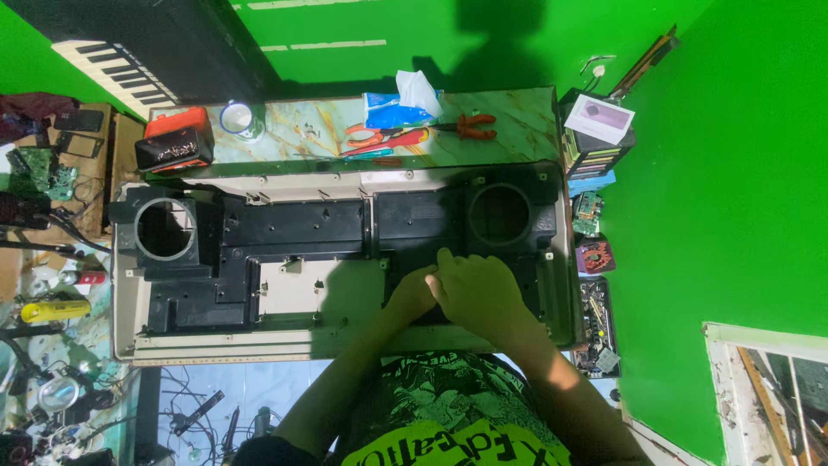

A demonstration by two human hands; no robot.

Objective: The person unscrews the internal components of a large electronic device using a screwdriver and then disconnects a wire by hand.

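A long beige keyboard casing lies open side up on the table, with black plastic inner parts and a round speaker hole at each end, left hole and right hole. Both my hands meet over the black right-hand section. My right hand lies on top, partly covering my left hand. The fingers of both press down close together on the black plastic. Whether they hold a small part is hidden.
Behind the casing on the marble-patterned table lie red-handled pliers, orange cutters, a blue tissue pack, a white cup and an orange-black box. Another keyboard leans at back left. Circuit boards and parts crowd both sides.
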